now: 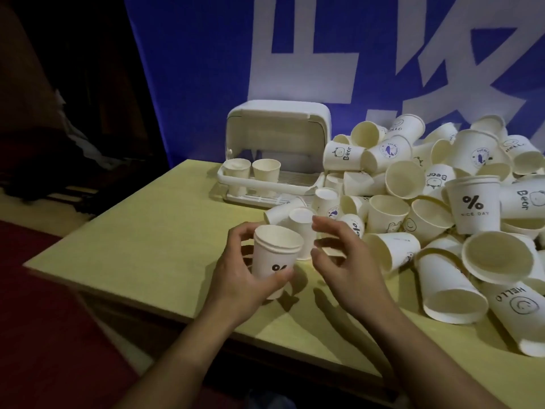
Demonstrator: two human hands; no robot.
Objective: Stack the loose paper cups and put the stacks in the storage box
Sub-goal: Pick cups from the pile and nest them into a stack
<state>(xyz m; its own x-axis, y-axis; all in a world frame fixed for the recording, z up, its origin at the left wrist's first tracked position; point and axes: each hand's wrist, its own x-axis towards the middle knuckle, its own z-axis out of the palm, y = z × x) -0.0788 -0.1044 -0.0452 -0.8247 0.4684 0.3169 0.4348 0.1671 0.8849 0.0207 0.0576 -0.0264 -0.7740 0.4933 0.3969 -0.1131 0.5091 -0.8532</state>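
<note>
Left hand (236, 278) grips short stack of white paper cups (275, 259) upright above yellow-green table (132, 246), right hand (345, 261) loosely open beside it, white plastic storage box (274, 154) behind

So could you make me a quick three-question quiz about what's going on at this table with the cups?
1. True or false: the left hand holds a short stack of cups marked with a percent sign.
2. How many cup stacks already stand in the storage box?
A. none
B. two
C. five
3. Fill in: the big pile of loose cups lies to the person's ____ on the table.

Key
1. True; nested rims show at the top.
2. B; the two stacks stand side by side in its left part.
3. Right. The right hand hangs beside the held stack with nothing in it.
</note>
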